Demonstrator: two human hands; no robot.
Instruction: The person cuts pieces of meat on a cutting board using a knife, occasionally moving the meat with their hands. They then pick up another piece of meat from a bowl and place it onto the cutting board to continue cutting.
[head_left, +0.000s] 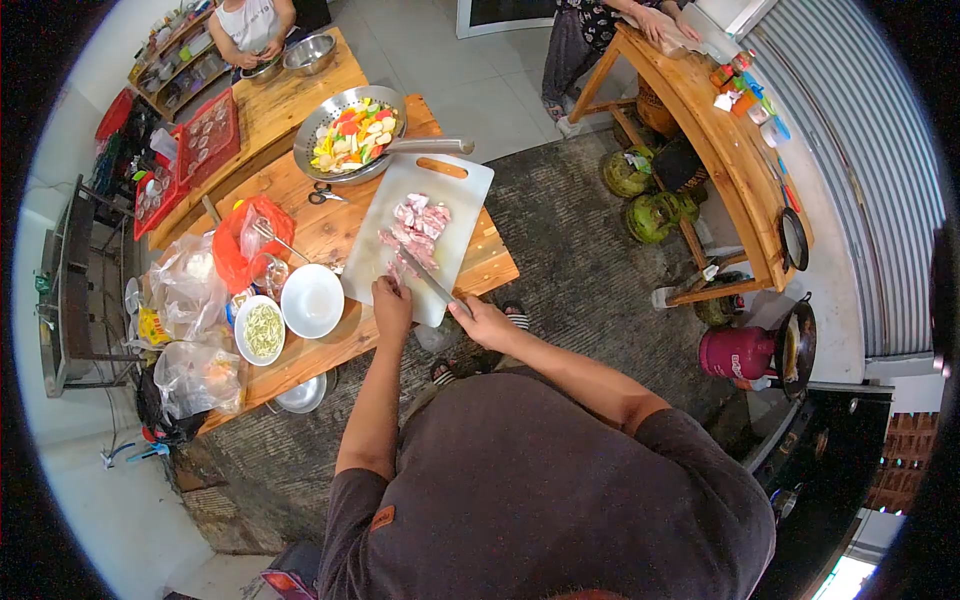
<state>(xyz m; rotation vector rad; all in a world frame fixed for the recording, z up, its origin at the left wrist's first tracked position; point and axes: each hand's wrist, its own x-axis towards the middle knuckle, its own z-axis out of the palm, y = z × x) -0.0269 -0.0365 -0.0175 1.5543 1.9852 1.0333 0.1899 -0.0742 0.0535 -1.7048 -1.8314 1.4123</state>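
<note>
A white cutting board lies on the wooden table with cut pieces of raw meat on it. My right hand is wrapped round the handle of a knife, whose blade points up and left across the board beside the meat. Curled at the board's left edge, my left hand has its fingers pressed together at the near end of the meat; the fingertips are partly hidden.
Beyond the board stands a colander of cut vegetables, with scissors nearby. To the left are a white bowl, a bowl of green shreds and plastic bags. Two other people work at farther tables; gas cylinders stand right.
</note>
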